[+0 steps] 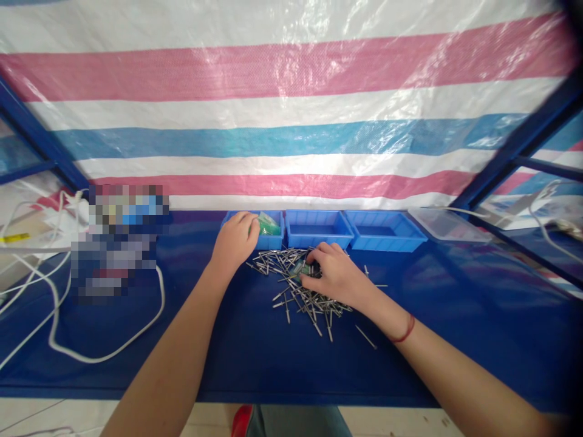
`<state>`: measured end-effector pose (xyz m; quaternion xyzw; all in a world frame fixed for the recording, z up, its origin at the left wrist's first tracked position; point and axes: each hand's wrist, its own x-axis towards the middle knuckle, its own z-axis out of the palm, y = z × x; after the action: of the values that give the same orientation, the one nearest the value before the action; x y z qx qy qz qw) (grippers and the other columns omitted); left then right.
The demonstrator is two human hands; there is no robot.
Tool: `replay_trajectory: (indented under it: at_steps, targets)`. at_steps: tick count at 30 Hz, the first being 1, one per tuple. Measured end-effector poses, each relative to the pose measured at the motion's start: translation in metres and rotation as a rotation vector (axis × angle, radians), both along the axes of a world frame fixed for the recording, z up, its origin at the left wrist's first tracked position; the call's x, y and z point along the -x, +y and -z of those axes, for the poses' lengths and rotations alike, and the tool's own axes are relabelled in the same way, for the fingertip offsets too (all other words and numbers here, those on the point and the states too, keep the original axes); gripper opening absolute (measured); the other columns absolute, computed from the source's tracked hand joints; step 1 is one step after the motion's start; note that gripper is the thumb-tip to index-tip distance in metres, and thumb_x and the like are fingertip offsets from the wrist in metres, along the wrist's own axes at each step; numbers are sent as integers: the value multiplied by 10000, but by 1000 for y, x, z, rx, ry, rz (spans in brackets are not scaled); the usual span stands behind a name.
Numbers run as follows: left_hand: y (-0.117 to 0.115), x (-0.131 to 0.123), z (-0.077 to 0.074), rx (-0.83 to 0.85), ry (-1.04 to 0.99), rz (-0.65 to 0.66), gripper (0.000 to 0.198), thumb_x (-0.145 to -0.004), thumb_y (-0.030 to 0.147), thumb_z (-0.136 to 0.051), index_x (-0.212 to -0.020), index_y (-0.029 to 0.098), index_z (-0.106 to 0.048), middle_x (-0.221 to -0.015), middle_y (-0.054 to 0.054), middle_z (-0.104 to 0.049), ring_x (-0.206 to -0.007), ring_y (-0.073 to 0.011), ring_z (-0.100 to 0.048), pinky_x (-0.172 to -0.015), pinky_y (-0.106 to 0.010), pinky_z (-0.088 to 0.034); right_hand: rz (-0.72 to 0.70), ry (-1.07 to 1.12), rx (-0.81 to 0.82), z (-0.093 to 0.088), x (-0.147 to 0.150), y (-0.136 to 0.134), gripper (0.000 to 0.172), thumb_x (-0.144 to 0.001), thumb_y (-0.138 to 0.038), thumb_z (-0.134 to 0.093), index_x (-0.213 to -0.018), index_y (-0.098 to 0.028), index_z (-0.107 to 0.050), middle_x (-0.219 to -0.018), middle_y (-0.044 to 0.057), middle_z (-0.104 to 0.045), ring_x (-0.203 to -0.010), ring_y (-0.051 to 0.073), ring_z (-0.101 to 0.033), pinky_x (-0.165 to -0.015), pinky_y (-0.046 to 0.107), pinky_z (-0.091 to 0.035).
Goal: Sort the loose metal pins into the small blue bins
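Note:
My left hand (237, 238) is over the left blue bin (272, 243), its fingers curled at the edge of a shiny green packet (268, 224) that shows inside the bin. My right hand (336, 272) reaches into a loose pile of blind rivets (314, 306) on the blue tabletop. Its thumb and fingers close around a small greenish, see-through packet (298, 267) lying among the rivets. The fingertips of both hands are partly hidden.
A middle blue bin (319, 229) and a right blue bin (387, 233) stand in the same row. Beyond them lies a clear plastic lid (441, 224). White cables (107, 358) and blurred-out items cover the left side. A striped sheet (291, 139) hangs behind.

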<state>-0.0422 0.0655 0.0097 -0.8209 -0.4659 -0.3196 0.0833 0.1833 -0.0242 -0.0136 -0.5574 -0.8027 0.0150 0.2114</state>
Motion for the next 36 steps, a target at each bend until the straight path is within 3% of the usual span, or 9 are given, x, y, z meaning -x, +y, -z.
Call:
replay_trajectory:
  at_steps: [6, 11, 14, 18, 22, 26, 31, 36]
  targets:
    - [-4, -3, 1, 12, -16, 10, 322, -948, 249, -364, -1124, 160, -620, -1106, -100, -646, -1061, -213, -590, -972, -357, -445, -40, 119, 64, 0, 1, 6, 131, -699, -288, -630, -732, -174, -574, -759, 54, -573, -782, 217, -513, -764, 360, -399]
    - [-17, -12, -4, -167, -71, 39, 312, -924, 281, -455, -1180, 158, -583, -1248, -123, -559, -1310, -275, -371, -1083, -459, -314, -49, 211, 75, -6, 0, 4, 105, -697, -251, -627, -730, -189, -548, -768, 39, -581, -793, 206, -509, -757, 341, -386]
    - [-31, -20, -10, -177, -87, 147, 261, -917, 265, -471, -1124, 189, -611, -1171, -85, -601, -1211, -240, -454, -1044, -425, -351, -39, 291, 94, -8, -3, 2, 114, -723, -258, -612, -759, -201, -520, -756, 15, -575, -770, 188, -516, -722, 318, -383]
    - [-46, -34, -12, -81, -24, 274, 248, -907, 318, -499, -1075, 200, -637, -1069, -61, -646, -1057, -224, -517, -955, -395, -385, -53, 472, 103, -10, -6, 3, 151, -749, -234, -587, -809, -215, -450, -690, -35, -531, -626, 131, -485, -626, 273, -371]
    - [-52, -47, -5, 51, -21, 329, 283, -884, 382, -541, -1095, 213, -626, -1040, -44, -673, -1015, -232, -534, -892, -393, -386, -150, 633, 95, -12, -8, 3, 289, -749, -217, -607, -970, -223, -420, -739, -38, -583, -607, 118, -505, -599, 259, -391]
    - [-53, -53, 1, 225, -156, 354, 167, -885, 324, -540, -915, 214, -663, -889, -24, -694, -887, -200, -584, -830, -346, -416, -192, 716, 146, -15, -10, 2, 377, -757, -259, -646, -1062, -221, -427, -796, -12, -650, -596, 119, -533, -579, 262, -413]
    - [-54, -57, 4, 414, -351, 292, 170, -878, 330, -534, -892, 204, -647, -847, -21, -673, -792, -172, -604, -741, -284, -445, -193, 824, 217, -20, -17, 7, 219, -808, -324, -622, -967, -191, -553, -829, 28, -673, -689, 143, -595, -631, 281, -459]
    - [-54, -55, 3, 496, -361, 242, 160, -877, 334, -524, -884, 206, -621, -819, -2, -645, -762, -158, -586, -697, -256, -422, -217, 716, 200, -25, -24, 10, 150, -861, -307, -561, -907, -193, -647, -840, 24, -685, -697, 142, -591, -656, 286, -455]
